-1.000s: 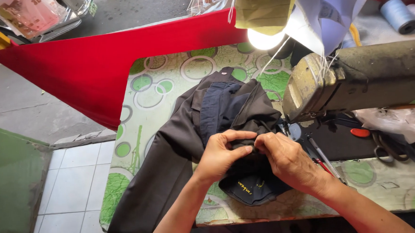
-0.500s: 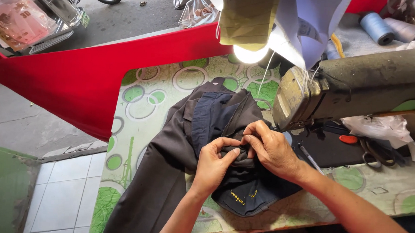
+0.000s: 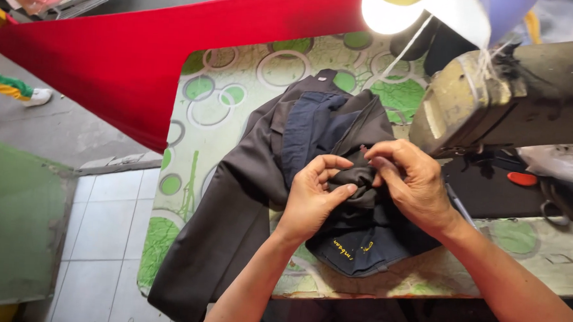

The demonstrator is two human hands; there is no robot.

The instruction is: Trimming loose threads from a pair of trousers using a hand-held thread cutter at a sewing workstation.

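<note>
— What did the hands have hold of?

— Both pinched one bunched fold of the dark grey-brown and navy cloth garment (image 3: 337,182). The left hand (image 3: 314,197) had thumb and fingers pressed together on the fold from the left; the right hand (image 3: 411,182) closed its grip on it from the right, fingertips nearly meeting the left's.

— Anything hard to see?

— The fold itself was mostly covered by fingers. The garment's lower hem hung off the bench (image 3: 238,94) edge, out of frame. The grey sewing machine head (image 3: 495,99) hid the needle area, and the bright lamp (image 3: 389,11) washed out the top.

— And around them?

— The garment lay on the bench's green circle-patterned cover, beside a red fabric sheet (image 3: 143,52), above a pale tiled floor (image 3: 103,237).
</note>
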